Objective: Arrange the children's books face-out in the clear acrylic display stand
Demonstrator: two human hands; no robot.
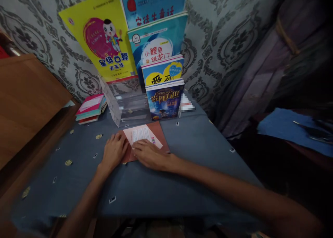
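A thin reddish-brown book (164, 144) with a pale pink printed panel lies flat on the cloth-covered table, in front of a clear plastic book rack. At its left edge rests my left hand (116, 150), fingers bent a little and lying down, the thumb side touching the book. My right hand (151, 155) lies palm down across the book's lower middle, fingers stretched over the printed panel and hiding part of it. Neither hand lifts the book. The undersides of both hands are hidden.
The clear rack (111, 102) holds a tall yellow workbook (104, 36), a teal book (158, 40) and a dark blue book (165, 102) in front. A small book stack (91, 108) sits left, beside a wooden panel (31, 102). Blue cloth (293, 130) lies at right.
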